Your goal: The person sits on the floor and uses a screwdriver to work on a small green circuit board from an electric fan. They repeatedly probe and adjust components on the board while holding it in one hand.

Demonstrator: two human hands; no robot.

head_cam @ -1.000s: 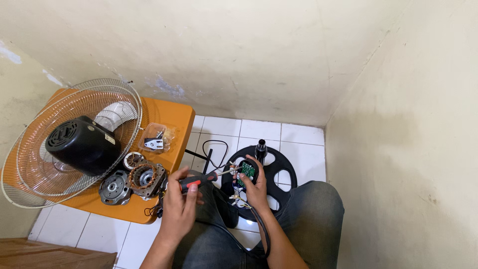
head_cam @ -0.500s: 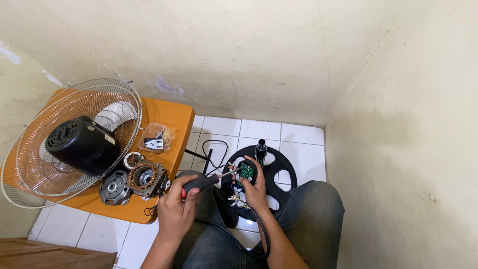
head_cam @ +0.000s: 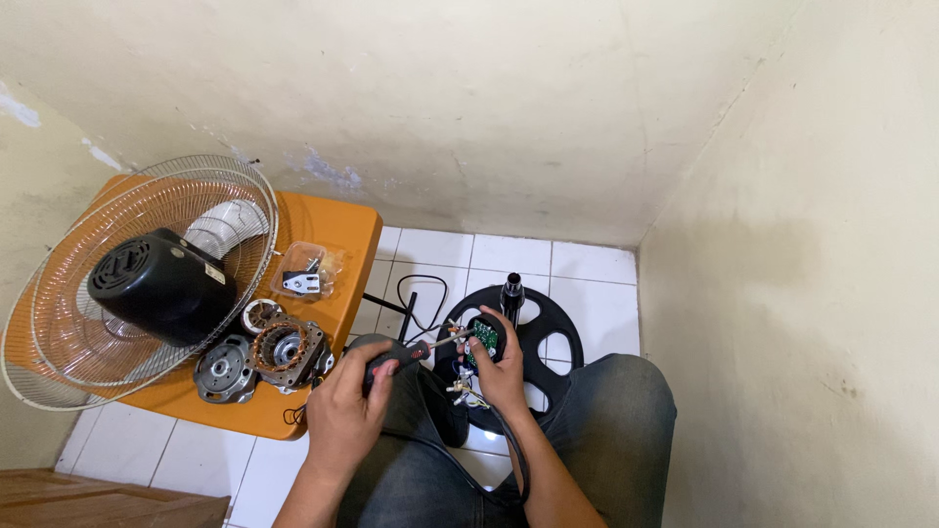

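Head view: left hand [head_cam: 350,411] clamps a screwdriver [head_cam: 406,350], tip at the green circuit board [head_cam: 483,339] clamped in the right hand [head_cam: 501,367] above the lap. Judged mid-screw; next needs steady turning.

Home corner: tiled floor [head_cam: 597,284], dismantled fan [head_cam: 156,284].

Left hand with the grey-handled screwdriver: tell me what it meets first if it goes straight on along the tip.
The left hand would likely first meet the small green circuit board held in the right hand; depth is unclear.
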